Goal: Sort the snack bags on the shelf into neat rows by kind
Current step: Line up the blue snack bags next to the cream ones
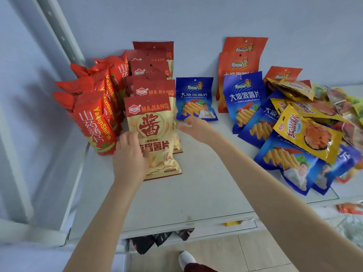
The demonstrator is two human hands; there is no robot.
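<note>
Fingers [127,137] round the MAJIANG bag [155,132]

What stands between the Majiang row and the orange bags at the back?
A single blue chip bag, shown in the head view.

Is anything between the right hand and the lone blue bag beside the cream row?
Nothing visible. The right hand reaches the blue bag at its lower left corner, with no other bag between them.
</note>
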